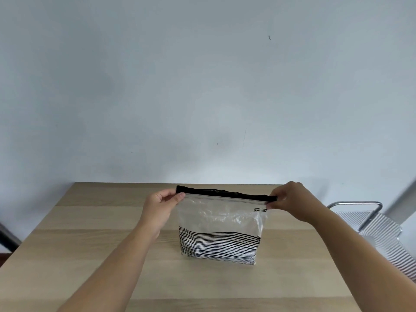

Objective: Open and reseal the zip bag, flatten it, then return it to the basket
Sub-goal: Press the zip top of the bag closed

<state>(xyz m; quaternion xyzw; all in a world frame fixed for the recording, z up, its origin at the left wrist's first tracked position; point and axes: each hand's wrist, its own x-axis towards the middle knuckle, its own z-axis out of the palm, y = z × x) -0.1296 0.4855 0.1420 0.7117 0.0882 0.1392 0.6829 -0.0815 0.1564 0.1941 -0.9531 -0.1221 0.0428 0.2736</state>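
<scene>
A clear zip bag (219, 224) with a black top strip and black stripes across its lower part stands upright on the wooden table (90, 244), its bottom edge resting on the wood. My left hand (158, 207) pinches the left end of the black top strip. My right hand (292, 202) pinches the right end of the same strip. The top edge is stretched between both hands. I cannot tell whether the seal is open or closed.
A silver metal wire basket (378, 230) with a handle sits off the table's right side, partly cut off by the frame edge. A pale wall rises behind the table's far edge. A dark object shows at the far left edge.
</scene>
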